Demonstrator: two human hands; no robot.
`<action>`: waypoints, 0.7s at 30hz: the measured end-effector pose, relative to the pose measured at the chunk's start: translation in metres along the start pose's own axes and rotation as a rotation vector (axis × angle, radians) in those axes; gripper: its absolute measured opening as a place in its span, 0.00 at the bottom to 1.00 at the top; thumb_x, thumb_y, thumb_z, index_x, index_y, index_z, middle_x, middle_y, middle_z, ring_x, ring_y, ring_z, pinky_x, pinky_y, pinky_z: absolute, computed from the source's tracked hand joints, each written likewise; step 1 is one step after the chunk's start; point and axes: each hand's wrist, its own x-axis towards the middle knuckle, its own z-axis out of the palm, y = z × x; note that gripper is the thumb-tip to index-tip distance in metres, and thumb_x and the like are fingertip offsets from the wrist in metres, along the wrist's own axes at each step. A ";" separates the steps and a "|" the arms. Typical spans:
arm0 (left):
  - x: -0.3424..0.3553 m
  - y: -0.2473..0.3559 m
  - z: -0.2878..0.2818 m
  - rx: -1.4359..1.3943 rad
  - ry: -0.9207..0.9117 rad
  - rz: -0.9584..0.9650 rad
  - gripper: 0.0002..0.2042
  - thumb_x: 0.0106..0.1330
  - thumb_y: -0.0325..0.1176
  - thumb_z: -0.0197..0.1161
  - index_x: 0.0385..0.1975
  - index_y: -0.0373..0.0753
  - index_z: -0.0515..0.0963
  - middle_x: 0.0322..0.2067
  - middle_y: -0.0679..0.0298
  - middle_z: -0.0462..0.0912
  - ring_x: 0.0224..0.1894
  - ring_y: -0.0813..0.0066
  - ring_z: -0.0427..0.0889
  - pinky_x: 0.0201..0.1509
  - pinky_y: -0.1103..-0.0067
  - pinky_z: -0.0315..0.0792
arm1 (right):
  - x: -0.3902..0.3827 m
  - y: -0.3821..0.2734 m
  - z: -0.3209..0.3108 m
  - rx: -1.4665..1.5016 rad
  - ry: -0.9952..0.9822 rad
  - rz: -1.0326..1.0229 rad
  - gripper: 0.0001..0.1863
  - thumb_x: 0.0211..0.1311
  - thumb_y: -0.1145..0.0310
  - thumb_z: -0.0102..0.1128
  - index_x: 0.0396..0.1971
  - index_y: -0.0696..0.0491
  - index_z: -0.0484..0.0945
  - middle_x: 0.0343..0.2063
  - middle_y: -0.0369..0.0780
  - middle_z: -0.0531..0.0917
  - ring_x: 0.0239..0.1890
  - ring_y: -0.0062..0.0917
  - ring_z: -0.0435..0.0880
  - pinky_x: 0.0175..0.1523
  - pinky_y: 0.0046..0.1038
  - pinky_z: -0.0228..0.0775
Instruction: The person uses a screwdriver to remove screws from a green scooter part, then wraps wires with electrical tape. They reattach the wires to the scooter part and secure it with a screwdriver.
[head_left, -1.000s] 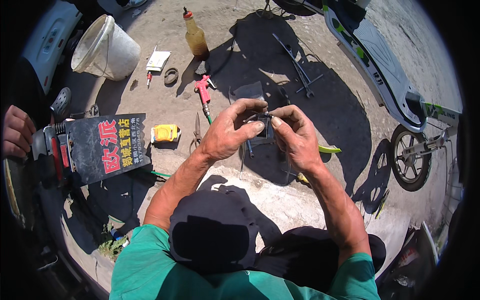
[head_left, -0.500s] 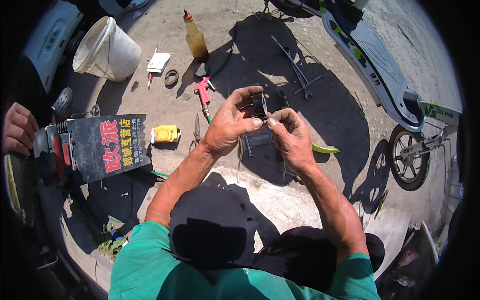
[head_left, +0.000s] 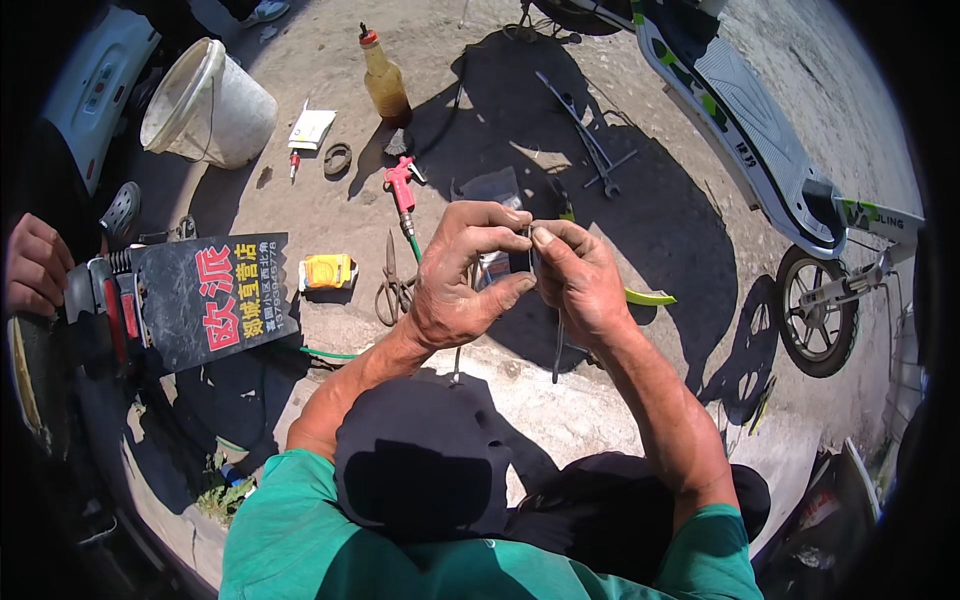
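My left hand (head_left: 462, 278) and my right hand (head_left: 580, 282) meet in front of me, closed on a small black roll, apparently tape (head_left: 520, 258), largely covered by their fingers. My right thumb presses near its top edge. Beneath them lie a crumpled clear bag (head_left: 478, 188) and thin cords or rods, too hidden to tell. Left of my hands are scissors (head_left: 392, 285), a pink air blow gun (head_left: 402, 183) with a green hose and a yellow packet (head_left: 325, 272). A bright yellow-green strip (head_left: 648, 297) lies to the right.
A scooter (head_left: 755, 140) stands at right. Above are a bottle (head_left: 385, 88), wrenches (head_left: 595, 145), a dark ring (head_left: 337, 158) and a white bucket (head_left: 215, 115). At far left, another person's hand (head_left: 38, 262) rests on a vehicle's rear beside a sign plate (head_left: 175, 325).
The roll, held upright and exposed half a second ago, has dropped slightly and is more covered by my fingers. My left hand has shifted down and closed further around it.
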 end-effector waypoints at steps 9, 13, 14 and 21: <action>0.018 0.015 -0.021 -0.411 -0.082 -0.743 0.23 0.66 0.33 0.68 0.58 0.30 0.76 0.52 0.57 0.81 0.54 0.73 0.80 0.61 0.76 0.74 | -0.004 -0.011 0.002 -0.400 -0.037 -0.318 0.14 0.74 0.66 0.63 0.48 0.62 0.81 0.36 0.37 0.85 0.38 0.14 0.81 0.43 0.19 0.75; 0.014 0.011 -0.025 -0.319 -0.172 -0.808 0.24 0.63 0.32 0.69 0.59 0.31 0.76 0.52 0.59 0.79 0.52 0.75 0.79 0.57 0.77 0.74 | -0.004 -0.003 0.001 -0.364 -0.005 -0.312 0.13 0.74 0.67 0.63 0.47 0.60 0.78 0.35 0.35 0.83 0.35 0.12 0.79 0.40 0.18 0.72; 0.014 0.007 -0.022 -0.196 -0.179 -0.718 0.23 0.63 0.31 0.69 0.58 0.31 0.76 0.52 0.59 0.79 0.51 0.75 0.79 0.55 0.77 0.75 | -0.003 0.001 -0.002 -0.339 -0.010 -0.304 0.12 0.74 0.67 0.63 0.47 0.60 0.77 0.34 0.34 0.82 0.34 0.12 0.78 0.38 0.18 0.71; 0.018 0.003 0.003 0.134 0.034 -0.533 0.20 0.64 0.26 0.69 0.56 0.31 0.76 0.45 0.62 0.80 0.39 0.80 0.81 0.41 0.80 0.78 | 0.005 0.008 -0.004 -0.152 0.061 -0.243 0.08 0.75 0.66 0.62 0.42 0.54 0.75 0.22 0.27 0.72 0.19 0.08 0.62 0.22 0.17 0.52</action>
